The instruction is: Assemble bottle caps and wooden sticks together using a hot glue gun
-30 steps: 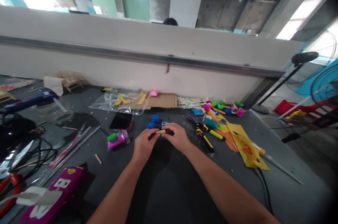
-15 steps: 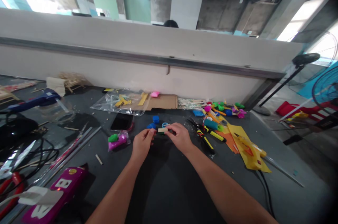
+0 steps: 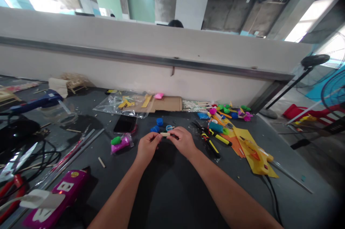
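Between my two hands is a short, pale wooden stick [image 3: 165, 134], held level above the dark table. My left hand [image 3: 147, 147] pinches its left end between thumb and fingers. The right end is gripped by my right hand [image 3: 183, 142], fingers curled. Just beyond the stick lie a blue lid-like piece [image 3: 160, 121], a lump of blue clay [image 3: 155, 128] and a light-blue ring [image 3: 169, 127], partly behind my fingers. What my lower fingers hold, if anything else, is hidden.
Left of my hands are a bag of purple and green clay [image 3: 121, 143] and a phone [image 3: 125, 124]. Pliers [image 3: 210, 142] and a yellow glue gun [image 3: 258, 160] lie to the right. A purple power strip [image 3: 58, 200] sits front left; cardboard [image 3: 168, 104] lies behind.
My left hand has moved slightly right, and its fingertips now cover the stick's left end. The right hand still holds the other end. The view has shifted a little.
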`<state>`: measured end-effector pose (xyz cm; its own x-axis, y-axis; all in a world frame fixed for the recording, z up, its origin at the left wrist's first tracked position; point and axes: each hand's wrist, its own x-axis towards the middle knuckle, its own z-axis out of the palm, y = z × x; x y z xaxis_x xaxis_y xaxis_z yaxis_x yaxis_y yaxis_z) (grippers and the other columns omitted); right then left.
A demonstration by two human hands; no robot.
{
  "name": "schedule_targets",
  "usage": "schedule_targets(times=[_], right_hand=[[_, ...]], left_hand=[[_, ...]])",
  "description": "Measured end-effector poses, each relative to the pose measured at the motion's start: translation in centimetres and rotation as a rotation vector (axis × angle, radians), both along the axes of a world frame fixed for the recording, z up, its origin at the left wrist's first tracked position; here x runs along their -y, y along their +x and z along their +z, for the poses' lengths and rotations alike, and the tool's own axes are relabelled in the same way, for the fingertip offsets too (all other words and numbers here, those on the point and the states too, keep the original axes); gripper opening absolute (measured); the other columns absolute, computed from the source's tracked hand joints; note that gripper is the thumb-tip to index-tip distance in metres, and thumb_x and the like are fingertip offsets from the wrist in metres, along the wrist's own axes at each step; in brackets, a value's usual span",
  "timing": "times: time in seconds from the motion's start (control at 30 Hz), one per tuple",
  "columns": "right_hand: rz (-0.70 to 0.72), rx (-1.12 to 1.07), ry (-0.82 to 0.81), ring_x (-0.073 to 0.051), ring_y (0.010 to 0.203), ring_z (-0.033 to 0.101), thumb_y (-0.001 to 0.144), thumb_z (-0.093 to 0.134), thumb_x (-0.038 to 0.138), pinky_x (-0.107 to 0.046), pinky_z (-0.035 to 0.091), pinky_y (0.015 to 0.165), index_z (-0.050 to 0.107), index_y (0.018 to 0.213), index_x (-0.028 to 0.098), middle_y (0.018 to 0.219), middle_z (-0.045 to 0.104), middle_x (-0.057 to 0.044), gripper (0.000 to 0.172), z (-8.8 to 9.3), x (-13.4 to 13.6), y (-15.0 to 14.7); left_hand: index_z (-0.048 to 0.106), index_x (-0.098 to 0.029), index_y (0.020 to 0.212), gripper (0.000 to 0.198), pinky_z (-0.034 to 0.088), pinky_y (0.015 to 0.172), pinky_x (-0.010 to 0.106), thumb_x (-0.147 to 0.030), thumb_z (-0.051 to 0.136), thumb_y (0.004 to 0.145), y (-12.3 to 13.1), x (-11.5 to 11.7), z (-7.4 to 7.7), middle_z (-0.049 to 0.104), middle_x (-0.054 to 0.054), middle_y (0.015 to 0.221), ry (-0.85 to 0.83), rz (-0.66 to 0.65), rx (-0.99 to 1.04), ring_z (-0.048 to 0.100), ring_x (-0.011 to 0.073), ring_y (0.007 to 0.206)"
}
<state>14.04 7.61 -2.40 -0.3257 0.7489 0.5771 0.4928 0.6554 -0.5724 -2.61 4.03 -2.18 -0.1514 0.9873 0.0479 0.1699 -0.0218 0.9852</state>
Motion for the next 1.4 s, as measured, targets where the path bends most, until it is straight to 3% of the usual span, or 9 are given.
schedule_targets(times=[0.23,0.5,0.67,0.9,1.03,1.4], right_hand=[[0.016,-0.018,0.013,-0.019,0.086,0.060,0.079,0.064,0.027,-0.030,0.046,0.080,0.069,0.090,0.022,0.084,0.068,-0.005,0.013,-0.12,-0.05,-0.04],[-0.010,-0.017,0.009,-0.019,0.087,0.059,0.079,0.064,0.027,-0.030,0.046,0.080,0.069,0.091,0.024,0.085,0.068,-0.004,0.013,-0.14,0.07,-0.04],[0.014,0.020,0.010,-0.018,0.088,0.059,0.080,0.062,0.028,-0.031,0.046,0.081,0.069,0.092,0.024,0.086,0.068,-0.005,0.015,-0.21,0.14,-0.11],[0.030,0.048,0.040,-0.019,0.091,0.059,0.080,0.062,0.034,-0.031,0.046,0.082,0.066,0.102,0.025,0.093,0.067,-0.005,0.024,-0.21,0.34,-0.10],[0.022,0.044,0.040,-0.018,0.088,0.058,0.082,0.059,0.032,-0.030,0.045,0.081,0.068,0.095,0.025,0.089,0.068,-0.004,0.017,-0.14,0.41,-0.16],[0.029,0.005,0.021,-0.018,0.083,0.059,0.083,0.059,0.030,-0.030,0.046,0.077,0.069,0.090,0.024,0.083,0.067,-0.004,0.013,-0.12,0.35,-0.65]], left_hand=[[0.063,-0.017,0.070,0.026,0.037,0.052,0.020,-0.041,0.056,0.075,-0.20,0.22,0.23,0.053,-0.004,0.055,0.091,0.008,-0.120,0.048,0.0097,0.052],[0.062,-0.014,0.074,0.040,0.040,0.046,0.021,-0.051,0.047,0.080,0.22,-0.16,-0.44,0.057,0.000,0.063,0.026,0.041,0.022,0.051,0.0122,0.053],[0.058,-0.017,0.068,0.037,0.037,0.044,0.021,-0.050,0.047,0.080,0.25,-0.03,-0.47,0.054,-0.002,0.058,0.069,0.016,-0.117,0.048,0.0104,0.047],[0.054,-0.018,0.065,0.036,0.035,0.045,0.021,-0.049,0.046,0.081,0.15,0.13,-0.47,0.051,-0.004,0.055,0.080,0.083,-0.171,0.046,0.0104,0.047],[0.054,-0.018,0.066,0.035,0.035,0.048,0.021,-0.047,0.045,0.082,0.17,0.25,-0.27,0.050,-0.004,0.054,0.100,0.071,-0.205,0.047,0.0106,0.048],[0.053,-0.018,0.064,0.032,0.035,0.049,0.021,-0.045,0.047,0.080,0.25,0.16,-0.25,0.049,-0.004,0.054,0.083,0.074,-0.093,0.045,0.0106,0.049]])
